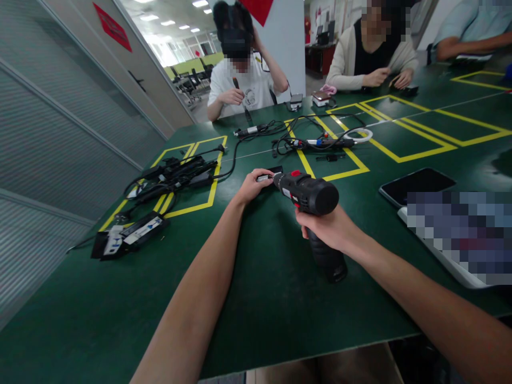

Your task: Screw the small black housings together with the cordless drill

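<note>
My right hand (326,229) is wrapped round the grip of a black cordless drill (310,193) with red details. The drill is held over the green table (264,320) with its chuck pointing forward and left. At the chuck's front end, my left hand (255,185) has its fingers closed on a small black piece (276,170), partly hidden by the fingers and the drill. A pale strip shows under those fingers. Whether the drill's tip touches the piece, I cannot tell.
Tangled black cables and adapters (176,176) lie to the left, with a labelled black box (140,229) nearer. Ahead are a corded pen-like tool (320,143) and a white ring (362,135). A phone (418,185) lies right, beside a blurred-out screen. Several people sit across the table.
</note>
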The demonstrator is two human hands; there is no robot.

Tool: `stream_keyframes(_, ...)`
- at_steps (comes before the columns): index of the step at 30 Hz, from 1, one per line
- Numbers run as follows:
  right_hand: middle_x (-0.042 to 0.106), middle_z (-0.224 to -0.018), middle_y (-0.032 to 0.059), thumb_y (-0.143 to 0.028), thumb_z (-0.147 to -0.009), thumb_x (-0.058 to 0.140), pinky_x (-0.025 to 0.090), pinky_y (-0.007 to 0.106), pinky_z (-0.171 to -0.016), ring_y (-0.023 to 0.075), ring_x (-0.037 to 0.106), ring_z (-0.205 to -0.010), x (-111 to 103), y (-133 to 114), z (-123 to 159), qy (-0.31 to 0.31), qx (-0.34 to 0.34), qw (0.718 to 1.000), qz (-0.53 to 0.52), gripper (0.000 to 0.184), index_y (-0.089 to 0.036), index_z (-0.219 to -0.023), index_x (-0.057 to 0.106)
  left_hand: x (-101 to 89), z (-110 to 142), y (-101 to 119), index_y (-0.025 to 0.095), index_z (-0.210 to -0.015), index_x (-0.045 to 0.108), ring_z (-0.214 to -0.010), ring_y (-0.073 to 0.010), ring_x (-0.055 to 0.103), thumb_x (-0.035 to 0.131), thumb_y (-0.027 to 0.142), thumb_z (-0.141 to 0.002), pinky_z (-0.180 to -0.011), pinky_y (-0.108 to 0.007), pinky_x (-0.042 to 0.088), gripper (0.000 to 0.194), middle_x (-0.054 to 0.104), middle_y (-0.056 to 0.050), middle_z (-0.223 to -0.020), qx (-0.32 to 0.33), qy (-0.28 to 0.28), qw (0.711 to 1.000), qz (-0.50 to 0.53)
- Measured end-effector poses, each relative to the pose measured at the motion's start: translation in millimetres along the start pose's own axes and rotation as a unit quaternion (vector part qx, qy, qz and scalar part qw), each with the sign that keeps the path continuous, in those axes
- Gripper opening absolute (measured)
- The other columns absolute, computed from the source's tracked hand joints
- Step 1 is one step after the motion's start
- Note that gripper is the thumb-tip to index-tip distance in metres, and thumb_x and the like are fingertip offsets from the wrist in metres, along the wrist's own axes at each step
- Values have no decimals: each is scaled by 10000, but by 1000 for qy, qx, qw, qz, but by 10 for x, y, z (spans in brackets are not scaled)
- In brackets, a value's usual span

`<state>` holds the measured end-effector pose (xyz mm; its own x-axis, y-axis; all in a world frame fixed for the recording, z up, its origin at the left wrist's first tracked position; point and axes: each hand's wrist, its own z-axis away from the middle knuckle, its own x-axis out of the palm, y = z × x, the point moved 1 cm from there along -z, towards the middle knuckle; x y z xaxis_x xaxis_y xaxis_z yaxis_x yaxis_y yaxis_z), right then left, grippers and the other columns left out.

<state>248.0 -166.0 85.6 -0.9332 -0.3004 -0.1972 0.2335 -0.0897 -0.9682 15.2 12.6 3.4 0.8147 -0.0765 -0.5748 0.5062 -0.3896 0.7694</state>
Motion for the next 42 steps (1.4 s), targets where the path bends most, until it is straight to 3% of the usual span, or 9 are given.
stream_keyframes(42, 602, -550, 4, -203, -746, 584, 429, 292, -528, 154, 585, -496, -12, 40, -11, -7, -22, 999, -26, 34, -179, -758, 605, 9, -1, -6, 196, -1027, 694, -1060, -220, 593, 670, 361, -736, -990, -363, 437, 336, 673, -51, -1099, 21, 13, 1000, -4)
